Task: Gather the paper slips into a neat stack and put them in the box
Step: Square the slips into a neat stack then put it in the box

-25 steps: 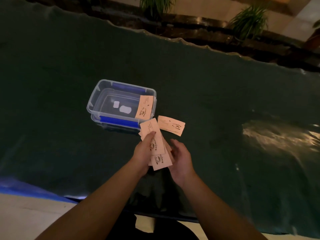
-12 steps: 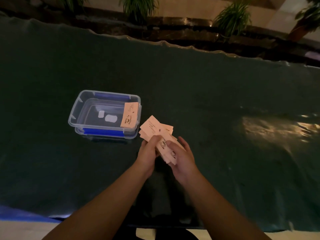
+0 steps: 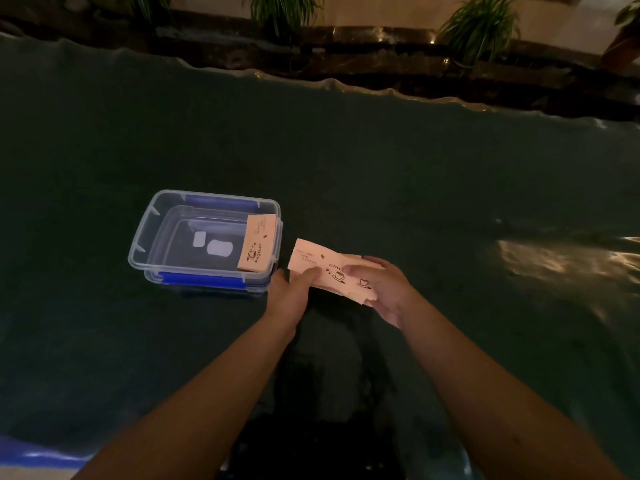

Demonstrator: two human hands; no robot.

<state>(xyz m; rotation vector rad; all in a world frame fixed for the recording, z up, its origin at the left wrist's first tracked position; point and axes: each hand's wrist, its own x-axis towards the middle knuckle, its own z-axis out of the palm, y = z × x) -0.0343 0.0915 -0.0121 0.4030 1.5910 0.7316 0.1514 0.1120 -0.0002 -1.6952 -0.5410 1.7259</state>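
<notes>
Both hands hold a loose bundle of pale pink paper slips (image 3: 322, 263) printed with coffee cups, just right of the box. My left hand (image 3: 294, 284) pinches the bundle's near left edge. Under the right end of the slips, my right hand (image 3: 384, 289) grips with its thumb on top. The slips are fanned unevenly. A clear plastic box (image 3: 156, 230) with blue clips sits open on the dark green cloth. One more pink slip (image 3: 258, 244) leans inside against the box's right wall.
The dark green cloth (image 3: 415, 185) covers the whole table, with a glare patch at the right. Two white labels (image 3: 213, 244) show on the box bottom. Potted plants (image 3: 481, 26) and a dark ledge stand beyond the far edge.
The slip that lay on the cloth beside the box is now part of the bundle. The bundle has turned from upright to lying sideways, and my right hand has moved to its right end.
</notes>
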